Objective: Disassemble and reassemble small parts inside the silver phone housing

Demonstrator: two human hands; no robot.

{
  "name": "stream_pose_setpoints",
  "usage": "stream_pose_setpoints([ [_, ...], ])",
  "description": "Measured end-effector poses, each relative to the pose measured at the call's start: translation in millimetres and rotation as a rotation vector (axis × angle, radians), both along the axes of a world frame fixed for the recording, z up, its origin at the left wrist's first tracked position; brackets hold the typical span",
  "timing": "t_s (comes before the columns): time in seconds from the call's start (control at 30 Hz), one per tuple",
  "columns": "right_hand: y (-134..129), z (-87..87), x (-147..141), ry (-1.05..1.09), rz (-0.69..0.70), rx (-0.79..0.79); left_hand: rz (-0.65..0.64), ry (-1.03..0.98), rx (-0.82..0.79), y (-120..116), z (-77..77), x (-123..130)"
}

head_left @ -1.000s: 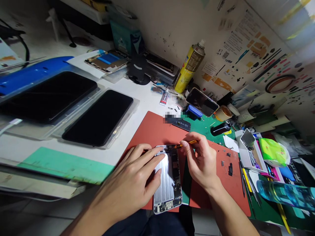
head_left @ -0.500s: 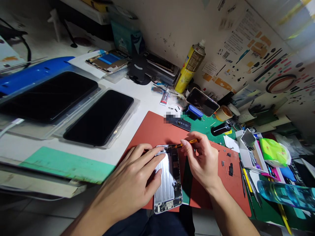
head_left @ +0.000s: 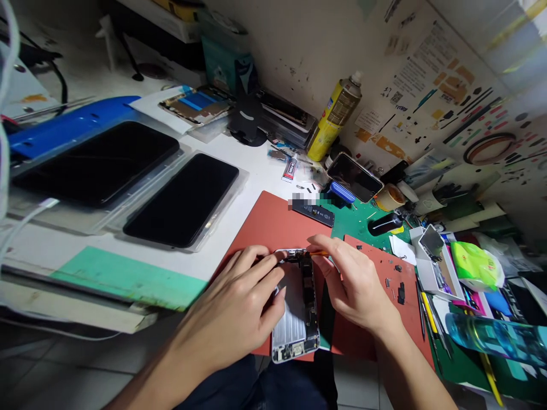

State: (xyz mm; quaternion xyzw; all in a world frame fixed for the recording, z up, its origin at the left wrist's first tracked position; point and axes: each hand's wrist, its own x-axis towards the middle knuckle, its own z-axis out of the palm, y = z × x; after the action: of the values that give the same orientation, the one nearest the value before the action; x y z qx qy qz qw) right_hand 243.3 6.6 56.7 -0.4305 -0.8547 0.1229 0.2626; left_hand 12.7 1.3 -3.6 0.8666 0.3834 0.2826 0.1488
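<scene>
An opened phone housing (head_left: 294, 307) with a bare silver inside lies on the red mat (head_left: 273, 222), its small parts showing along the top, right side and bottom. My left hand (head_left: 243, 302) rests over its left edge, fingers spread, fingertips touching the top left corner. My right hand (head_left: 350, 279) pinches a thin orange tool (head_left: 319, 253), whose tip is at the housing's top right corner. Beyond the housing lies a black battery (head_left: 314, 213). Small dark parts (head_left: 400, 293) are scattered on the mat to the right of my right hand.
Two black-screened phones (head_left: 183, 199) lie on clear trays at left. Behind the mat are a glue tube (head_left: 289, 169), a yellow spray can (head_left: 335, 117) and a propped phone (head_left: 354, 176). At right are a white box (head_left: 440, 265), tools and a blue bottle (head_left: 496, 336).
My right hand has turned and flattened, bringing the tool lower and nearly level at the housing's top right corner. The whole view has shifted slightly. My left hand keeps about the same pose.
</scene>
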Motion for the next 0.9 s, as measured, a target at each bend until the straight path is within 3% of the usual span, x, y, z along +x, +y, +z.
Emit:
stream_pose_setpoints([
  [0.2,4,12.3,-4,-0.150,0.031,-0.006,0.000,-0.037,0.004,-1,-1.2,-1],
  [0.9,-3,10.5,-6,-0.004,-0.196,-0.001,0.038,0.016,0.117,-3,-5.1,3],
])
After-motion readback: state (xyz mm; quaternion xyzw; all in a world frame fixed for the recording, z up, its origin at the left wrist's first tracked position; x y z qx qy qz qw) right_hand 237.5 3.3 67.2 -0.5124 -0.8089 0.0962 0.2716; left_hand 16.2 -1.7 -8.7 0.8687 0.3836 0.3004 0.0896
